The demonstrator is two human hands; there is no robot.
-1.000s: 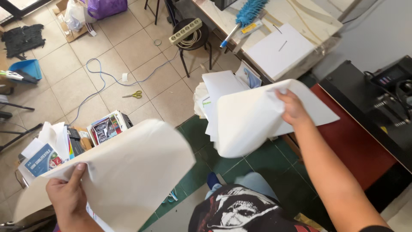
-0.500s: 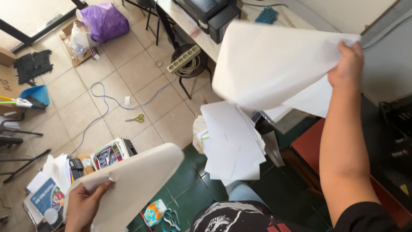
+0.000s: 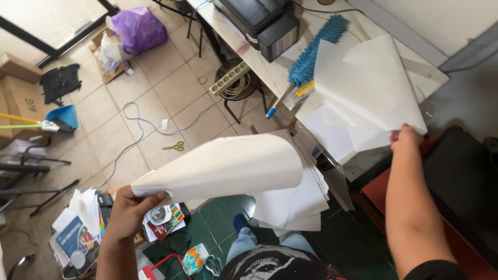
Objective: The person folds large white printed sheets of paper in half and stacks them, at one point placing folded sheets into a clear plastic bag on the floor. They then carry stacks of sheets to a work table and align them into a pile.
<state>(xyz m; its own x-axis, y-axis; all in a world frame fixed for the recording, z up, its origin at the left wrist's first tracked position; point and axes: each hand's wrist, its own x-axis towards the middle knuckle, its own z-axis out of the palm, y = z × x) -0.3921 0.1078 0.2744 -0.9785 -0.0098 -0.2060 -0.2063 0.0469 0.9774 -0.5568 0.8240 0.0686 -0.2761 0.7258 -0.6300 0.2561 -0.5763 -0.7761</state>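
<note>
White paper fills both hands in the head view. The left hand [image 3: 129, 210] has its fingers curled and pinched on the near corner of a large curved sheet [image 3: 228, 166], which bows up and away from the fingertips toward the middle of the picture. The right hand [image 3: 406, 139] is raised over the desk [image 3: 259, 57], its fingers closed on the lower corner of a second sheet [image 3: 371, 88] that fans upward from the grip; how the thumb sits cannot be told, since the paper hides it. Below and between the two hands lies a loose stack of paper [image 3: 295, 202], resting just under the curved sheet. Beyond the right fingers, on the desk, are a blue duster [image 3: 316, 49] and a dark printer [image 3: 259, 21]. Out past the left fingers, yellow scissors [image 3: 174, 147] lie on the tiled floor [image 3: 155, 93].

Judging from this, the sheets are being lifted apart and sorted, one in each hand. A next move would call for a steady pinch on each corner and a place to lay the sheets flat without creasing them.
</note>
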